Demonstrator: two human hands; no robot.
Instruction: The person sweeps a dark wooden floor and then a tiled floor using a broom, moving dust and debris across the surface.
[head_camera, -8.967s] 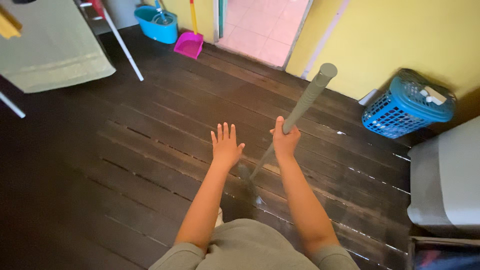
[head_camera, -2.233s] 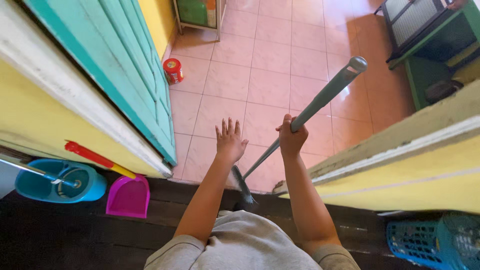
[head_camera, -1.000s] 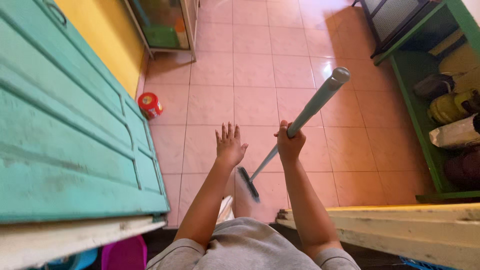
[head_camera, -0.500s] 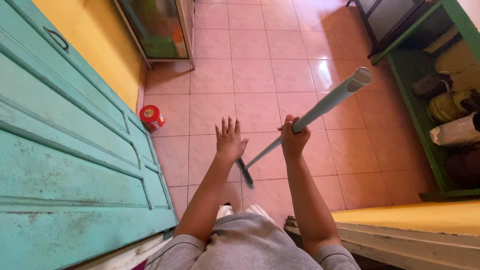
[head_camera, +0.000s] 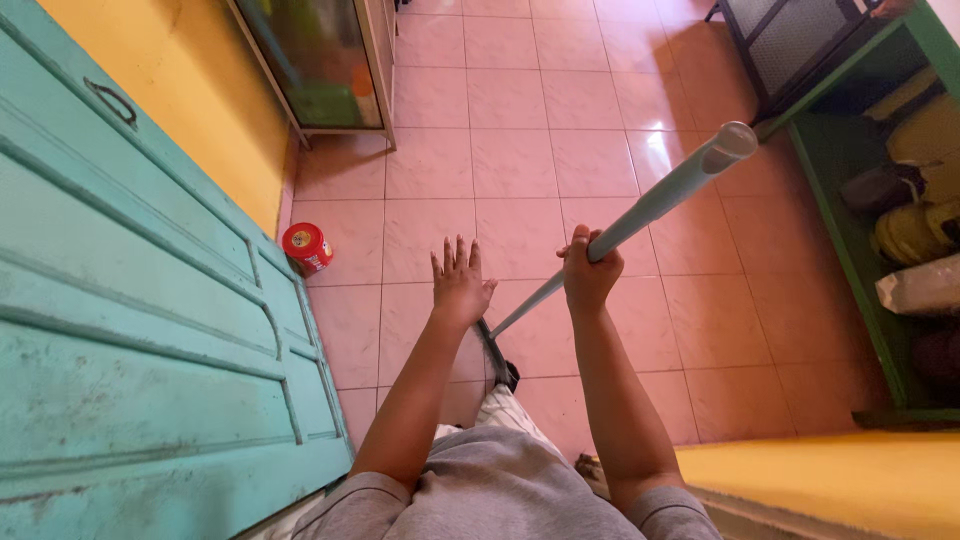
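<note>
While the right hand is clamping the long grey-green metal broom handle at centre frame, the left hand is hovering open, fingers spread. A small red round tin is sitting on the pink tiled floor at left.

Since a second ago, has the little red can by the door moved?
Cannot tell. The red can sits on the same pink tile beside the teal door; it shifted only in the picture, as the head camera moved.

Left hand spread flat, right hand fisted, arms outstretched.
</note>
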